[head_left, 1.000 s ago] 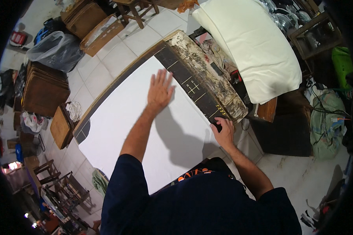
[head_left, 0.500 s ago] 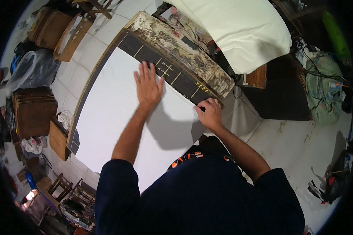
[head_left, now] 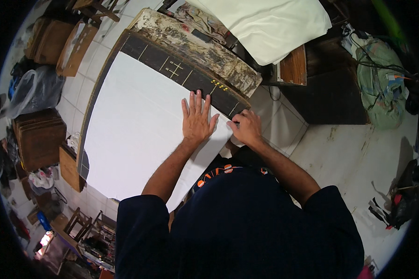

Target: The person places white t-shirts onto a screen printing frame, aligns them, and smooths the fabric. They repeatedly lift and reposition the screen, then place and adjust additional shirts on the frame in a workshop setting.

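A large white sheet of cloth (head_left: 130,116) lies smooth over a dark board (head_left: 149,53) that carries pale ruled lines and small yellow marks. My left hand (head_left: 198,123) rests flat on the sheet close to its far edge, fingers spread, fingertips reaching the dark strip. To its right, my right hand (head_left: 247,128) is at the sheet's right corner by the board's end. Its fingers are curled and the thumb is pressed in on the sheet's edge; the exact grip is partly hidden.
Beyond the board stands a stained, paint-crusted bench (head_left: 186,44). Pale cream fabric (head_left: 270,28) drapes over a surface at the top. Brown boxes (head_left: 39,139) and a clear plastic bag (head_left: 37,90) sit left. A green sack (head_left: 381,93) with cables stands right.
My left hand has slid right along the sheet's far edge, closer to my right hand. My right hand stays at the right corner. The whole view has shifted slightly.
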`<state>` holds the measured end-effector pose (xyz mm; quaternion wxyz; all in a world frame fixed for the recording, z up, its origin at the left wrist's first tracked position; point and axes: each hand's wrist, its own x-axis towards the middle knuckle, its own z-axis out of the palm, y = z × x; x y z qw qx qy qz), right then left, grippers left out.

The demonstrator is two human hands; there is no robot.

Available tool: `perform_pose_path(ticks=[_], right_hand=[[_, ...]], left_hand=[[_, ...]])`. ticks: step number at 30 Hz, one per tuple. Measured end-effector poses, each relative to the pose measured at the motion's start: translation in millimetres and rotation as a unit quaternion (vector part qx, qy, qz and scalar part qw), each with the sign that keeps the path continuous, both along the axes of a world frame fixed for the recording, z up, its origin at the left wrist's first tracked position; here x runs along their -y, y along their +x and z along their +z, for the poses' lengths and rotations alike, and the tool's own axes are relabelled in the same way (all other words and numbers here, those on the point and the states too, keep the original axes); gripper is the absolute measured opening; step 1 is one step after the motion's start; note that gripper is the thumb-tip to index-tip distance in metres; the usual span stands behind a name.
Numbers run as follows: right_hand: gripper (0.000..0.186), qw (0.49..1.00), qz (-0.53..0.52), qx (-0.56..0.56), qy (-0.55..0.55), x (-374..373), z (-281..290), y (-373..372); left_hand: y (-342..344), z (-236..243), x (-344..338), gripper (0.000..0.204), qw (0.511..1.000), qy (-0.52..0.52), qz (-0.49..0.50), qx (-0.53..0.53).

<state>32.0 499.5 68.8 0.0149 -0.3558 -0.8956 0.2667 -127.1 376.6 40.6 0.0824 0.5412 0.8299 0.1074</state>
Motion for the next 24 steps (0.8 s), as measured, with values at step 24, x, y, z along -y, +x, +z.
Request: perform_pose_path(ticks=[24], right_hand=[[0.025,0.926,0.083,-0.094,-0.355,-7.0,31.4,36.6]], left_hand=[[-67.7,-27.3,13.4,0.056,0.986,0.004,0.137,-0.099]])
